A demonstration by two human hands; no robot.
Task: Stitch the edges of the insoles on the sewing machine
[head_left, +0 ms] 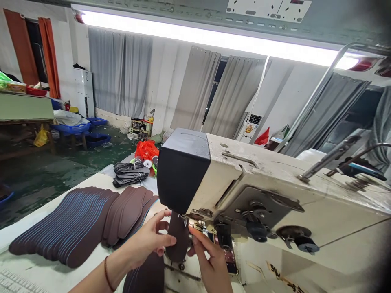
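Note:
A dark brown insole (179, 236) lies under the needle area of a sewing machine (262, 175). My left hand (149, 240) is at its left side, the thumb pressing on its face and the fingers curled at its edge. At the right edge, my right hand (209, 256) has thumb and index finger close together on the insole; part of that grip is hidden. More brown insoles (146, 274) lie in a stack below my left wrist.
A fanned row of brown insoles with blue edges (67, 224) covers the table's left side, beside another overlapping pile (125, 215). Tied dark grey bundles (131, 173) and a red plastic bag (147, 149) sit behind. A phone-like object (230, 260) lies under the machine arm.

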